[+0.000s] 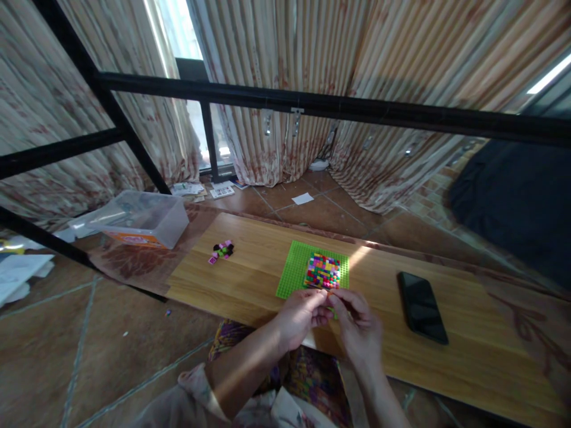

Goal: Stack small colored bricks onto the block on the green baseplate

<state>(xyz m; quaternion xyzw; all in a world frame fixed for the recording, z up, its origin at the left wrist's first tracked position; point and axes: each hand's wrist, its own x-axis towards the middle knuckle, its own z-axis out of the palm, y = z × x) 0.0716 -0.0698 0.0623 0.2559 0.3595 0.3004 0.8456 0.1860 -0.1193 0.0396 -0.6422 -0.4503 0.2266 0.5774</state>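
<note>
Loose bricks (223, 249) cluster near the left edge of the table (254, 279), presumably grouped for easy picking. Green baseplate (292, 267) lies flat midway along, between far and near edges, bearing a multicoloured brick block (323, 270). At the baseplate's near edge, left hand (300, 318) and right hand (360, 321) meet, fingertips closed on a small orange piece (329, 293), shape too small to tell; pinching two-handed probably steadies it. Phone (422, 306) rests towards the right edge, apart from both hands.

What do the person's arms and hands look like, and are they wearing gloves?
No gloves: the left hand and right hand are bare. A loose, pale sleeve covers the upper part of the left arm. The right forearm is bare; no sleeve shows there.
</note>
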